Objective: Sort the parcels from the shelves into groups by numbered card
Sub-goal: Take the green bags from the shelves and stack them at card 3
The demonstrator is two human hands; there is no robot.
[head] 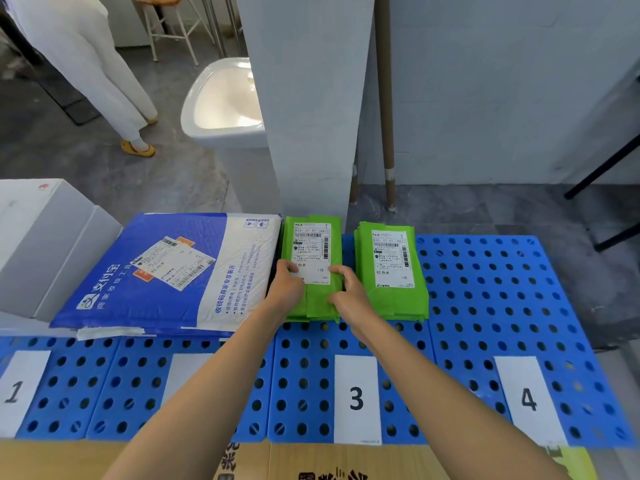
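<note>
Cardboard [311,462] printed with characters lay along the bottom edge of the frame. Above it, on the blue perforated counter [502,289], stood white cards: card 1 [17,389] at lower left, card 3 [356,398] at lower centre and card 4 [528,398] at lower right. Another card was mostly hidden by the left forearm. At the centre of the frame, above card 3, both hands held the green parcel [311,244]. The left hand [287,284] had its fingers curled on the parcel's left edge. The right hand [346,287] had its fingers curled on its right edge. A second green parcel [391,271] lay just to the right, and a blue mailer [166,271] lay touching the held parcel on the left. White boxes [45,237] stood at the left edge. A basin [221,102] and a person's white trousers [86,53] were at upper left.
</note>
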